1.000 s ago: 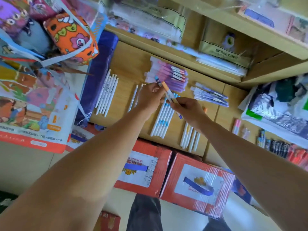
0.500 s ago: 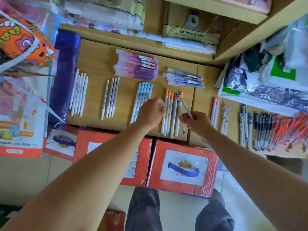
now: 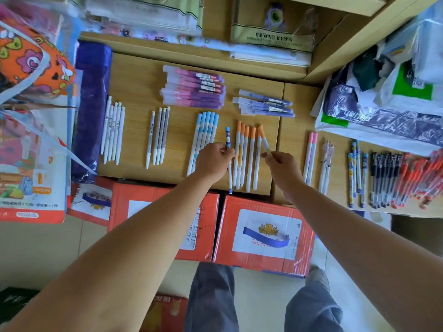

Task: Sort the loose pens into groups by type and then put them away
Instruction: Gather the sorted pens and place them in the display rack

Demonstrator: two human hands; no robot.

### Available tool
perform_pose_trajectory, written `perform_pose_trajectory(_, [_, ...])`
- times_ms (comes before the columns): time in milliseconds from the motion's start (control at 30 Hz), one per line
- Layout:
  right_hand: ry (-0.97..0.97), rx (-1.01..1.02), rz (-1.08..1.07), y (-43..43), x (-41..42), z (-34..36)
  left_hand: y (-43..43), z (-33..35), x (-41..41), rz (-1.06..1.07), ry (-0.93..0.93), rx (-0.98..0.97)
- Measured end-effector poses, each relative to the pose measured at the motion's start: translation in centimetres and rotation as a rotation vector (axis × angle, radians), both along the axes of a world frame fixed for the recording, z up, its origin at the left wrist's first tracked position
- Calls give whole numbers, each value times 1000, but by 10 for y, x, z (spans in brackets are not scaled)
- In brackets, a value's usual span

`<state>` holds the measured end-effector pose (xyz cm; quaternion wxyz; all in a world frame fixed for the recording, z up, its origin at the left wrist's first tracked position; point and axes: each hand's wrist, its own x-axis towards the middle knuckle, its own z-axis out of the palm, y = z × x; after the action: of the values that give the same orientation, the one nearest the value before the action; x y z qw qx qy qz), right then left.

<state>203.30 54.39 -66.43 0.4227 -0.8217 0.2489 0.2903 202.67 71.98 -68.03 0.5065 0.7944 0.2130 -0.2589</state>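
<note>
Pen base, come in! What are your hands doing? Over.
Left hand grips blue-capped pen. Right hand pinches orange-capped pen at right edge of orange-capped row. Nothing blocking.

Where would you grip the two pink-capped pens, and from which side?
Probably pinch the pink-capped pens mid-barrel from above, fingers straddling both. They lie flat, side by side, with bare shelf on each side. The right hand, pinching an orange-capped pen, is nearest.
</note>
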Motion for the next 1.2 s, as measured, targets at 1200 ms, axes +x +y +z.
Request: perform_pose_trajectory(1200, [-228,168,213,-43,-13,5,-74,15,19,81,10,-181])
